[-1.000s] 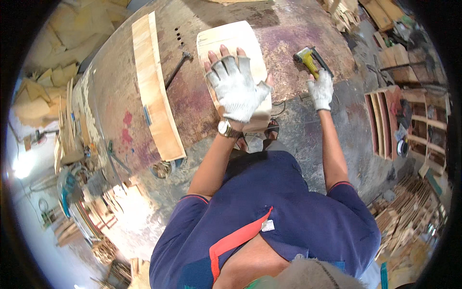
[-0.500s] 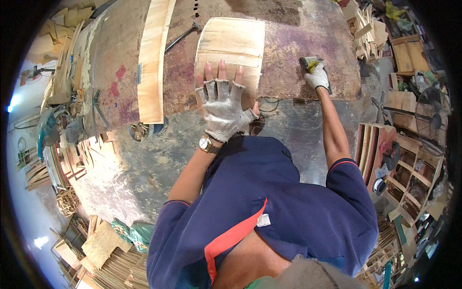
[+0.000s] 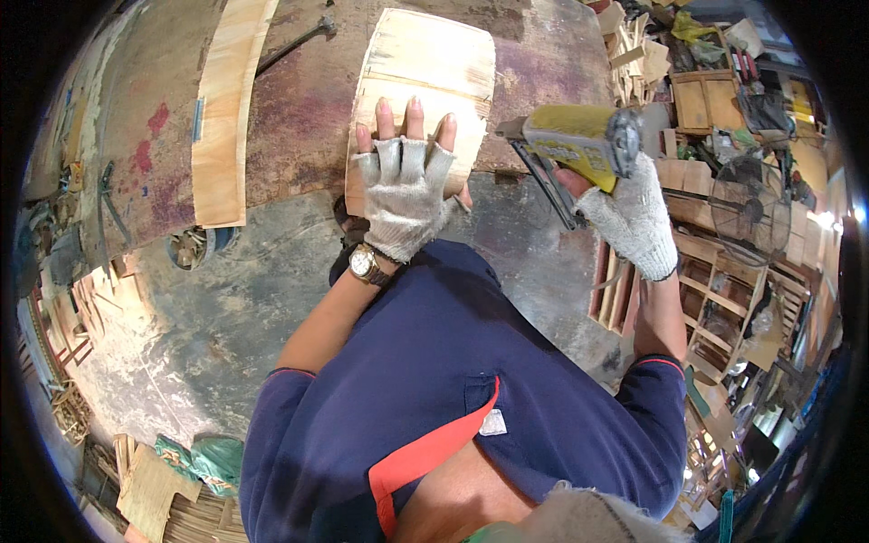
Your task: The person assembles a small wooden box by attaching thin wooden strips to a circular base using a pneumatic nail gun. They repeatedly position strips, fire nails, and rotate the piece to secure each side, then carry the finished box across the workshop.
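Note:
A curved pale wooden panel lies on the worn workbench, its near end reaching the bench's front edge. My left hand, in a fingerless grey-white glove, rests flat on the panel's near part with fingers spread. The thumb sits by the right edge, partly hidden. To the right of the panel, my right hand, also gloved, is closed around a yellow and black nail gun. The nail gun is raised in front of the bench edge, its nose toward the panel and apart from it.
A long pale wood strip lies on the workbench to the left, with a hammer beside it. A standing fan and a wooden rack are at the right. Wood scraps pile beyond the bench's right end.
My right hand has lifted the nail gun off the bench's right side and brought it nearer, toward the panel. My left hand stays on the panel. The whole view has shifted.

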{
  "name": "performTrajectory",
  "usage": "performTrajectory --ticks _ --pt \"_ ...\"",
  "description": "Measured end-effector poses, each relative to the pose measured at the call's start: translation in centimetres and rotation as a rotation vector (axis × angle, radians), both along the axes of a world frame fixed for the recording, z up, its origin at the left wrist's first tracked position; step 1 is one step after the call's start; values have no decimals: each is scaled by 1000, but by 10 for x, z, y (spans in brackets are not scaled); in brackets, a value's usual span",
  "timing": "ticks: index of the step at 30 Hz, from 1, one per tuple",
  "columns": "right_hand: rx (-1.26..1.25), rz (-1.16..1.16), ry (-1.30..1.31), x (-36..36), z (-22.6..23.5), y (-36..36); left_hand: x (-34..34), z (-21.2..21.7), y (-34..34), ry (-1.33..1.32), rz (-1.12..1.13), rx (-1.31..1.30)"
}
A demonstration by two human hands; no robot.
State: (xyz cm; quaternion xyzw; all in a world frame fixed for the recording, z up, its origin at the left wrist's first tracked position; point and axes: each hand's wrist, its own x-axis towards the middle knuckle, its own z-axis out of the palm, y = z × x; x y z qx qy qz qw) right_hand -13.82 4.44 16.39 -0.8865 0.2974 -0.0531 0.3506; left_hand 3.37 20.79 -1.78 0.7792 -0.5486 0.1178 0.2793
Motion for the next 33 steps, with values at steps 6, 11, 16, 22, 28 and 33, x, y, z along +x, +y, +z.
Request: performTrajectory --ticks 6,11,16,22,28,33 --pt "-172 27 198 21 6 7 3 -3 -3 -36 -13 1" --pt "-276 100 204 30 1 4 2 -1 -3 12 -28 -15" --pt "-295 181 225 36 6 0 0 3 -5 35 -28 -39" --pt "-303 217 313 46 17 -5 21 12 4 165 -104 -154" --pt "-213 214 162 59 14 -8 34 12 3 56 -80 -127" --pt "-253 253 197 72 15 -10 32 8 1 36 -56 -120"
